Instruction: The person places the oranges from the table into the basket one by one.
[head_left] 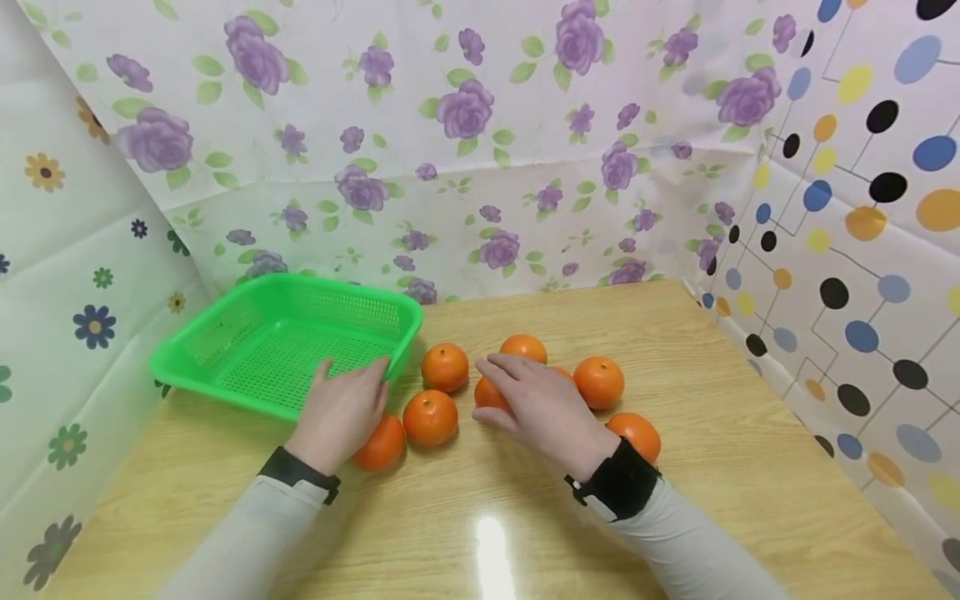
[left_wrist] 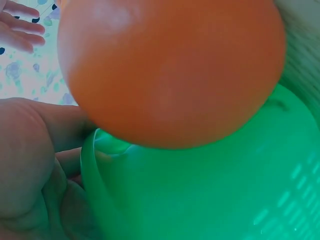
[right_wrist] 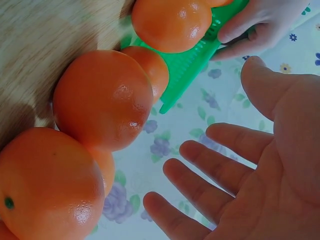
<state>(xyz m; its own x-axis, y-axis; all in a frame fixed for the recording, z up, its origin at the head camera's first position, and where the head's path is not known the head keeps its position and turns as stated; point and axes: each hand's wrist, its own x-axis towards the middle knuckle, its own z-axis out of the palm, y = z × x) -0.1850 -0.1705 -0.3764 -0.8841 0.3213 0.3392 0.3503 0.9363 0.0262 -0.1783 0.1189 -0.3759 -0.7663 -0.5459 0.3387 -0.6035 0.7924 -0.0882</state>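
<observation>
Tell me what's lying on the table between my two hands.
Two oranges, one farther back and one nearer, sit between the left hand and the right hand, in the head view.

Bright, even light; glare on the table [head_left: 491, 533]; wrist views blurred close-up.

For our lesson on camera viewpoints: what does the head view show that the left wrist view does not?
Only the head view shows the wooden table, the whole green basket, the right hand over the oranges, and several loose oranges. Only the left wrist view shows the left hand's fingers curled on the basket rim close up. Both show basket, one orange, left hand.
</observation>
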